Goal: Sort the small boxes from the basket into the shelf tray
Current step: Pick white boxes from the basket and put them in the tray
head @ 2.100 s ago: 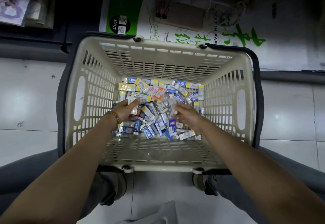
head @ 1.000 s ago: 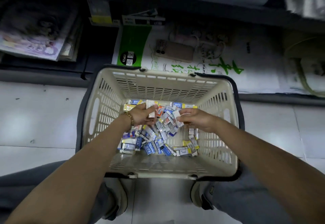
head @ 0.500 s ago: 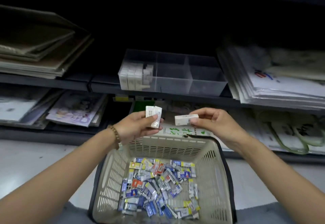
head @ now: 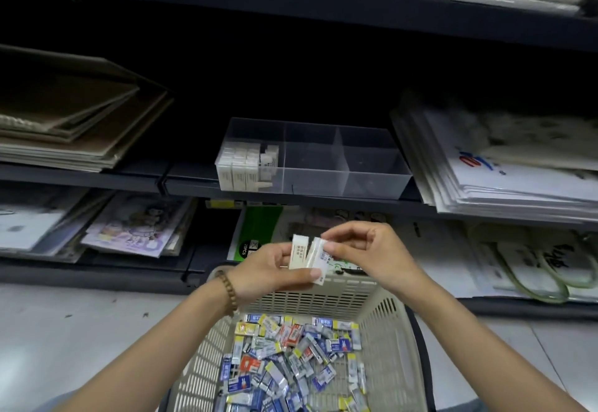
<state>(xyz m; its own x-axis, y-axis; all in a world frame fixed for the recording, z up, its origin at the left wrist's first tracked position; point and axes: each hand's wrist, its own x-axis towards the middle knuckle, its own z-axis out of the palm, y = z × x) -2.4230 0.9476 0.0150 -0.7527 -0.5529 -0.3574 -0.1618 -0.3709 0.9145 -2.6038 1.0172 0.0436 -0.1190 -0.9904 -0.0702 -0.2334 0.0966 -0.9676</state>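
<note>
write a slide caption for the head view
Over the basket, the left hand and right hand hold small white boxes below the shelf tray, its left compartment stocked with similar boxes

Clear glossy plastic tray (head: 375, 182); matt beige plastic basket (head: 382, 321); glossy boxes (head: 284, 356).

A green packet (head: 260, 228) on the low shelf, just beyond the left hand (head: 268, 271), carries a black round label (head: 246, 249) reading "20PCS", set sideways. Print on the held white boxes (head: 302, 251) and on the loose boxes (head: 284, 356) in the basket (head: 393, 321) is too small to read.
</note>
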